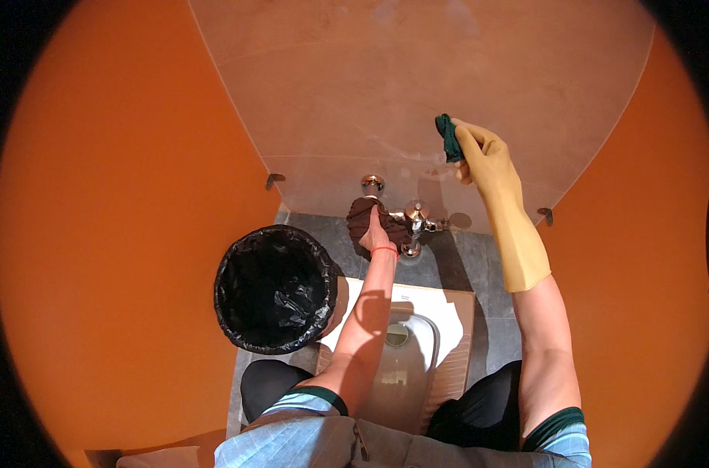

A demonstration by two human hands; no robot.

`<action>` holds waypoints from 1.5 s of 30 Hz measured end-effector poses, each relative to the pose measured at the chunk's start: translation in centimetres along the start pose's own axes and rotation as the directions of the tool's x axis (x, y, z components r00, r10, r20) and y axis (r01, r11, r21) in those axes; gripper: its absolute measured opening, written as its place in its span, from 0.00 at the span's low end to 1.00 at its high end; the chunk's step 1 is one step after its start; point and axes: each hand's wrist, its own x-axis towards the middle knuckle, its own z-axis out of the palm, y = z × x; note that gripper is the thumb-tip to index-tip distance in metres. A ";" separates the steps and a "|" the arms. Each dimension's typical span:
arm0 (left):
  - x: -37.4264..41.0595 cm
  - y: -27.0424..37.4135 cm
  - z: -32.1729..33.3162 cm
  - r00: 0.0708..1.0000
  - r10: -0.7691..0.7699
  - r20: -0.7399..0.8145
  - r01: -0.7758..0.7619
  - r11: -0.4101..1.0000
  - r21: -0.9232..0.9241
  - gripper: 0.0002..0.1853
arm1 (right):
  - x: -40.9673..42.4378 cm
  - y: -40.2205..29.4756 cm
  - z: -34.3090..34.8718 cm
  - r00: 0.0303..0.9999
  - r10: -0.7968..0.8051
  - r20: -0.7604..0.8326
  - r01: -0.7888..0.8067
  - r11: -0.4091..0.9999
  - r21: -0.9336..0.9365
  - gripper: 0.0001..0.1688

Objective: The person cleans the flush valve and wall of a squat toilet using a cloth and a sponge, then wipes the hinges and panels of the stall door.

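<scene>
My bare left hand (376, 233) presses a dark brown cloth (363, 219) around the metal pipe fittings near the foot of the back wall. The cloth hides part of the pipework. On my right hand (487, 157) is a long yellow rubber glove; its thumb and fingers pinch a small folded dark green cloth (448, 139) in front of the wall. Beside the brown cloth stands a chrome flush valve (416, 217), with a round chrome flange (373, 184) above and to the left. Below my forearms lies a squat toilet pan (398, 374) with ribbed footrests.
A bin lined with a black plastic bag (275, 289) stands left of the toilet. Orange partitions (126, 234) rise on both sides, with small brackets (275, 180) at the back wall (354, 105). Grey tiles (325, 234) cover the floor. My bent knees flank the pan.
</scene>
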 end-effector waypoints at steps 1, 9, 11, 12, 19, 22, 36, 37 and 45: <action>0.3 -0.5 -0.6 0.996 0.029 0.081 -0.026 0.999 -0.036 0.30 | -0.1 0.1 0.0 1.000 0.000 0.000 0.000 1.000 0.015 0.22; 2.9 -1.1 -4.6 0.926 -0.005 0.377 0.036 0.996 -0.077 0.28 | -1.9 -2.2 0.1 0.999 -0.050 0.012 0.050 0.998 0.042 0.22; 2.0 -0.9 -5.3 0.936 -0.040 0.350 0.054 0.998 -0.031 0.26 | -2.1 -2.3 -0.1 0.999 -0.050 -0.008 0.050 0.998 0.038 0.22; 0.9 -0.9 -5.2 0.959 -0.026 0.281 0.029 1.000 -0.008 0.26 | -2.2 -2.4 -0.3 0.999 -0.050 -0.021 0.051 0.998 0.032 0.22; -4.7 1.6 -2.8 0.771 0.591 0.237 -0.627 0.640 0.444 0.27 | -2.8 -2.1 -1.9 0.996 -0.078 -0.033 0.079 0.996 0.049 0.24; -2.0 3.7 -0.5 0.519 0.664 0.538 -0.811 0.185 0.554 0.39 | -2.8 -2.9 -1.1 0.997 -0.072 -0.016 0.073 0.994 0.082 0.23; -4.4 -1.0 -5.0 0.364 0.359 0.860 -0.902 -0.093 0.421 0.24 | 0.0 0.9 -0.5 1.000 -0.020 0.006 0.020 1.000 -0.007 0.24; -4.3 -1.1 -5.0 0.384 0.347 0.855 -0.901 -0.062 0.430 0.24 | 0.0 0.8 -0.3 1.000 -0.007 0.018 0.007 1.000 -0.003 0.25; -7.1 -4.7 -12.5 0.771 -0.033 0.636 -0.632 0.081 0.770 0.20 | -1.4 -1.1 0.4 1.000 0.022 -0.020 -0.021 0.999 0.026 0.22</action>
